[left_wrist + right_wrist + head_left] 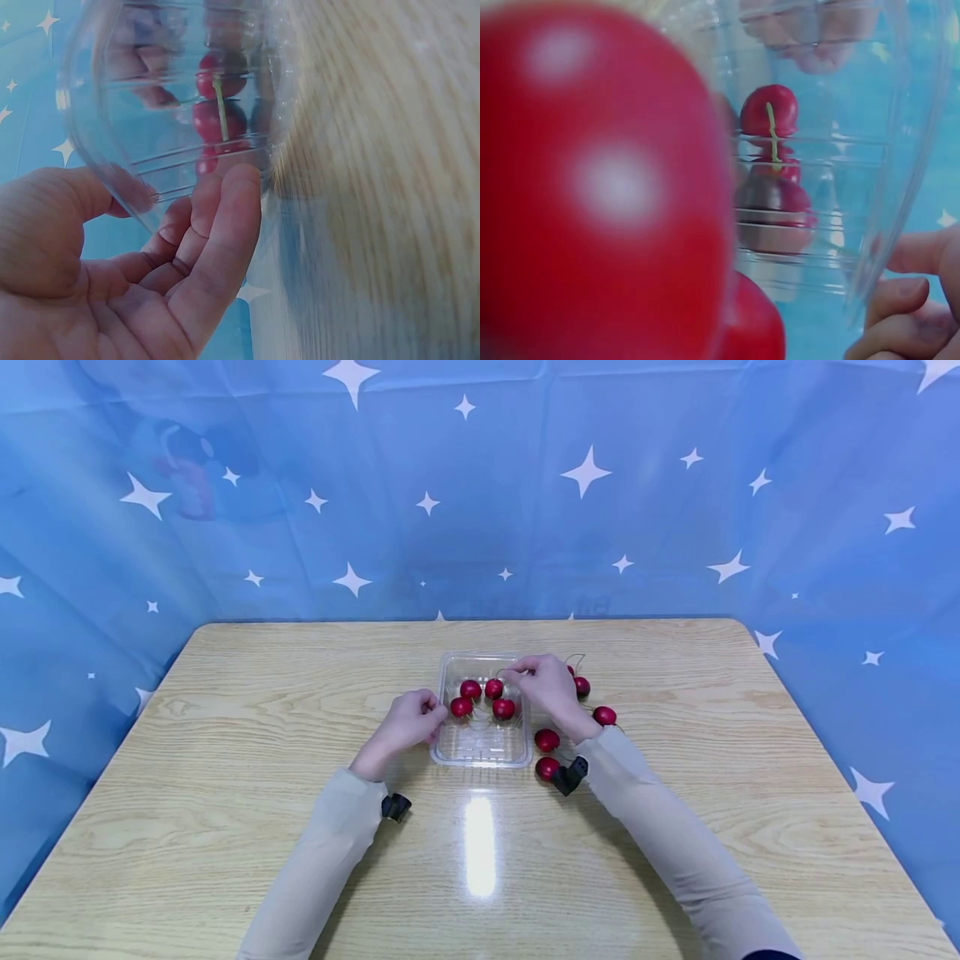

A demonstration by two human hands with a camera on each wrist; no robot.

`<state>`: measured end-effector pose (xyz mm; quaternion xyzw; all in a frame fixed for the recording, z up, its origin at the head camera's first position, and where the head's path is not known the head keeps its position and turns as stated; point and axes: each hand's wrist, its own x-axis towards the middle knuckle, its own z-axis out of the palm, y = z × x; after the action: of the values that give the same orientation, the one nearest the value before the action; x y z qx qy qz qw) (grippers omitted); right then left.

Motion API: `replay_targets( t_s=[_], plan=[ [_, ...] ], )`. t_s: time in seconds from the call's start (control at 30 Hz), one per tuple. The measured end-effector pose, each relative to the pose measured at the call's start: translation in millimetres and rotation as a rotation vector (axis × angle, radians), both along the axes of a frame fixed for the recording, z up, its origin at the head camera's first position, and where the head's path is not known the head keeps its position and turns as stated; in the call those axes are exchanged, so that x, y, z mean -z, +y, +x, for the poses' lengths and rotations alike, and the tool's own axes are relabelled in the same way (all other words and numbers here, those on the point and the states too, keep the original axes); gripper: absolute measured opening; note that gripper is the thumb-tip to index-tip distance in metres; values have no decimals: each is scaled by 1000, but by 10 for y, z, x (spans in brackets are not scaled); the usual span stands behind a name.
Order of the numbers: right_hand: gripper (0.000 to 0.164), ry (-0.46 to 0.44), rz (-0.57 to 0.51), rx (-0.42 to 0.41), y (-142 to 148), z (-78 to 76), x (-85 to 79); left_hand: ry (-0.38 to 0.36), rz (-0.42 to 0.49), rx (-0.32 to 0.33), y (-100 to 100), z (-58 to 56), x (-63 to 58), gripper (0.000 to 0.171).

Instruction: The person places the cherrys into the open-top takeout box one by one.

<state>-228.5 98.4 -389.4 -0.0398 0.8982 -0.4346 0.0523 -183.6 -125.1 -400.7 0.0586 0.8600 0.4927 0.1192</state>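
A clear plastic container (480, 763) stands on the table with several red cherries (503, 709) inside. My left hand (410, 720) grips its left side; in the left wrist view the thumb lies at the rim and the curled fingers (232, 217) against the outer wall. Over the right rim, my right hand (546, 687) pinches the thin stem of a cherry (493, 688) that hangs among the others in the container. In the right wrist view its fingertips (904, 292) show beside the clear wall.
Several more cherries with stems lie on the table right of the container, among them one cherry (604, 716) by the right wrist and another cherry (547, 741) close to the container's wall. A blue star-patterned cloth (480, 527) hangs behind the wooden table (225, 760).
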Motion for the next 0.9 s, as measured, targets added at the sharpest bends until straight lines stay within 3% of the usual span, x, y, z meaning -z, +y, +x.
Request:
replay_targets(
  t_s=[0.17,0.33,0.9],
  plan=[
    [24,-7,6,19,24,-5,-7,-11,-2,-6,9,11,-12,10],
    [23,45,28,34,82,10,-41,-16,2,-12,16,15,-17,11],
    [21,65,-113,12,411,154,-91,-3,0,-3,16,17,-16,10]
  ],
)
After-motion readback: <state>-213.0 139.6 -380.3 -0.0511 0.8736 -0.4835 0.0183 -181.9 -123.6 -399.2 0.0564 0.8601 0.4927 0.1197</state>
